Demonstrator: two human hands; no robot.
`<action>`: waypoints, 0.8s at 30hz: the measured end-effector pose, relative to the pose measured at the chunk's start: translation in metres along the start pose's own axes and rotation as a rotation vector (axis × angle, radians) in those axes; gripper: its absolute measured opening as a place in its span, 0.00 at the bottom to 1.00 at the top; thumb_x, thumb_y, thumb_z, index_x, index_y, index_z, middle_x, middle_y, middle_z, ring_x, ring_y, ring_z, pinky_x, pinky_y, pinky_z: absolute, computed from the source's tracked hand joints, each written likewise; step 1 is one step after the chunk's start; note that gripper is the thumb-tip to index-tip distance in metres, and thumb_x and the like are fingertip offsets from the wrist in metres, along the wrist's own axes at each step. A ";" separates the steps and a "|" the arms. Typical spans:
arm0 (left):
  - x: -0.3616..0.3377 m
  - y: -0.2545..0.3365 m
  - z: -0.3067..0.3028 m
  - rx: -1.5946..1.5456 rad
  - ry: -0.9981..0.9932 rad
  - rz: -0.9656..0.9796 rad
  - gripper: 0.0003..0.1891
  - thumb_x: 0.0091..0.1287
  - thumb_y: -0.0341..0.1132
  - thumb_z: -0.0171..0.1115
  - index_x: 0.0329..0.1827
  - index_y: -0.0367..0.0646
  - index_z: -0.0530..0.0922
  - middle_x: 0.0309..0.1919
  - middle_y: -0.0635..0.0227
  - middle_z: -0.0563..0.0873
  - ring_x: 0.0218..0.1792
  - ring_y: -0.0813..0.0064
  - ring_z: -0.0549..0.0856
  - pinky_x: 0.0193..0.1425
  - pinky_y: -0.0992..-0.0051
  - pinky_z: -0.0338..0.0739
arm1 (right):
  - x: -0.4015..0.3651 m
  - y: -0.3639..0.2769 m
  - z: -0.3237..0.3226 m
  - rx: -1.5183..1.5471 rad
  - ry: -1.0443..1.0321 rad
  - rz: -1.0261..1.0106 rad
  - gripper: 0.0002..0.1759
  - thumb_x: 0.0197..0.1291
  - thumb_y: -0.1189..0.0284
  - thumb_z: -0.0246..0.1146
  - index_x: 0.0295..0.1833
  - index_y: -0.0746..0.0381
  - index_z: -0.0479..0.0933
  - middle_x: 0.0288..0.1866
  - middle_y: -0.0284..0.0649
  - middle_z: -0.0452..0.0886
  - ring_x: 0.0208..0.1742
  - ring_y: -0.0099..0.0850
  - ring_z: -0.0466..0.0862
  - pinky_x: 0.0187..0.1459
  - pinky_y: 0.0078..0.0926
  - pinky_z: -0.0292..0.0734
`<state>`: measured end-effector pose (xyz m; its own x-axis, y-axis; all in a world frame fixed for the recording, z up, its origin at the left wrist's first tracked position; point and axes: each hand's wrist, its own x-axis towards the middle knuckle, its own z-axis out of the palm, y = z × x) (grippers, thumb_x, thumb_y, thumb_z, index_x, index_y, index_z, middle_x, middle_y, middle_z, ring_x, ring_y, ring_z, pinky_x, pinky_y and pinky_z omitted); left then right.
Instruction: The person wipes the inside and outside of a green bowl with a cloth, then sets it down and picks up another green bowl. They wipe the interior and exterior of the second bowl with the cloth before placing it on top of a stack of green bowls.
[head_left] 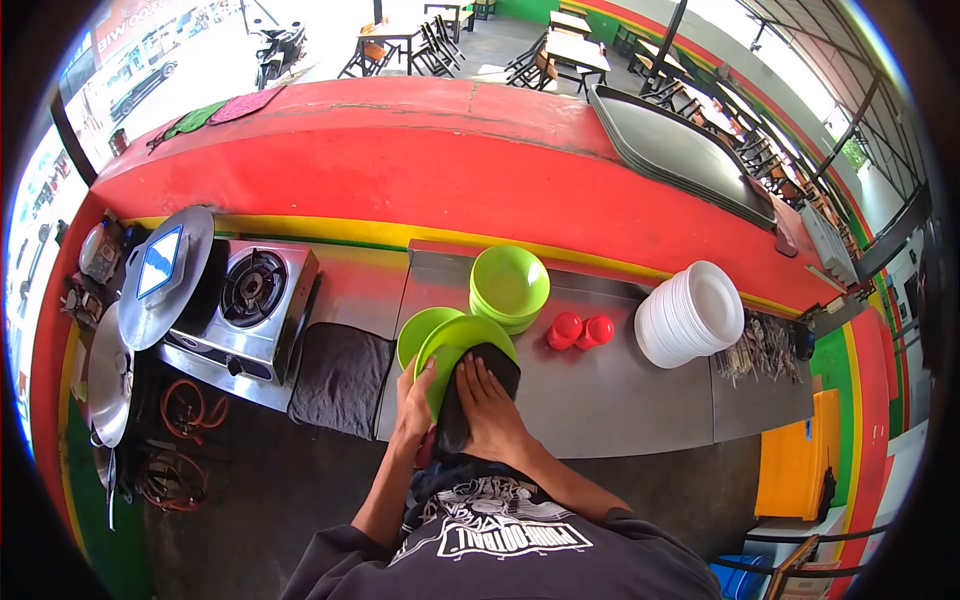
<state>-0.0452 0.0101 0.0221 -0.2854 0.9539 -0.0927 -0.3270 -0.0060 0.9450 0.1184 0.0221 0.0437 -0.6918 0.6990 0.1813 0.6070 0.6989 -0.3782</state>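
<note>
A lime-green bowl (438, 352) is tilted in front of my body, its rim gripped by my left hand (414, 402). My right hand (488, 408) presses a black cloth (455, 425) against the inside of this bowl, fingers extended together over the fabric. Just behind it, to the left, another green bowl (418, 328) rests on the metal counter (590, 400), partly covered by the held one. Farther back stands a stack of green bowls (510, 283), its lower part partly hidden.
Two red containers (572, 331) and a tall stack of white plates (680, 320) stand to the right, before a pile of cutlery (765, 350). At left are a dark cloth (343, 375), a gas stove (250, 300) and a wok (108, 375). Trays (690, 150) lie on the red ledge.
</note>
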 end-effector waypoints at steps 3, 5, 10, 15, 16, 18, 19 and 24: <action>-0.001 -0.002 -0.002 -0.041 0.050 -0.059 0.20 0.76 0.40 0.53 0.59 0.33 0.79 0.48 0.66 0.85 0.52 0.76 0.79 0.60 0.74 0.70 | -0.013 0.001 0.002 -0.020 -0.148 -0.062 0.62 0.40 0.61 0.74 0.79 0.76 0.51 0.80 0.65 0.53 0.82 0.56 0.54 0.81 0.45 0.50; -0.002 0.000 0.001 -0.051 0.048 -0.051 0.20 0.76 0.41 0.53 0.58 0.33 0.79 0.48 0.66 0.84 0.52 0.76 0.79 0.60 0.74 0.70 | -0.017 -0.002 -0.004 0.021 -0.203 -0.096 0.61 0.41 0.63 0.73 0.79 0.75 0.51 0.81 0.64 0.53 0.83 0.56 0.54 0.81 0.44 0.50; 0.001 -0.010 0.002 -0.002 0.017 -0.022 0.19 0.75 0.41 0.54 0.58 0.34 0.79 0.50 0.67 0.84 0.51 0.76 0.79 0.60 0.75 0.70 | -0.014 -0.002 0.003 0.235 -0.115 -0.181 0.58 0.45 0.63 0.71 0.79 0.73 0.51 0.82 0.62 0.52 0.83 0.55 0.51 0.81 0.46 0.49; -0.003 -0.011 0.010 -0.104 -0.065 -0.044 0.21 0.75 0.39 0.55 0.62 0.33 0.78 0.52 0.66 0.83 0.52 0.76 0.79 0.62 0.76 0.69 | 0.004 0.002 -0.012 0.221 -0.008 -0.083 0.58 0.49 0.61 0.71 0.80 0.72 0.50 0.82 0.63 0.51 0.83 0.58 0.49 0.81 0.49 0.48; -0.004 -0.008 0.012 -0.131 -0.056 -0.060 0.21 0.75 0.39 0.55 0.63 0.33 0.77 0.53 0.65 0.83 0.53 0.75 0.79 0.62 0.75 0.70 | 0.004 0.006 -0.009 0.174 0.019 -0.065 0.58 0.47 0.60 0.71 0.80 0.73 0.50 0.82 0.64 0.51 0.83 0.60 0.50 0.81 0.48 0.50; -0.011 0.003 0.015 -0.187 -0.039 -0.094 0.22 0.75 0.39 0.54 0.65 0.33 0.76 0.55 0.63 0.84 0.55 0.74 0.80 0.62 0.75 0.71 | 0.000 0.009 -0.004 0.134 0.032 -0.031 0.59 0.46 0.60 0.72 0.79 0.73 0.51 0.81 0.65 0.52 0.83 0.60 0.51 0.80 0.48 0.51; -0.014 0.006 0.016 -0.215 -0.030 -0.111 0.22 0.75 0.38 0.54 0.66 0.32 0.75 0.55 0.62 0.84 0.57 0.73 0.80 0.62 0.75 0.72 | -0.003 0.010 -0.003 0.114 0.037 -0.015 0.59 0.45 0.60 0.72 0.79 0.73 0.52 0.81 0.65 0.52 0.82 0.60 0.51 0.80 0.47 0.51; -0.017 0.008 0.005 -0.130 0.021 -0.086 0.21 0.75 0.39 0.55 0.63 0.33 0.77 0.51 0.64 0.85 0.52 0.74 0.82 0.57 0.75 0.73 | -0.025 -0.001 -0.006 0.085 -0.057 -0.048 0.56 0.45 0.61 0.71 0.77 0.74 0.55 0.80 0.65 0.55 0.82 0.56 0.56 0.80 0.47 0.53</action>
<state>-0.0383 -0.0046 0.0333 -0.2694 0.9462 -0.1791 -0.4643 0.0354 0.8850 0.1378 0.0053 0.0452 -0.7421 0.6532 0.1503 0.5384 0.7145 -0.4467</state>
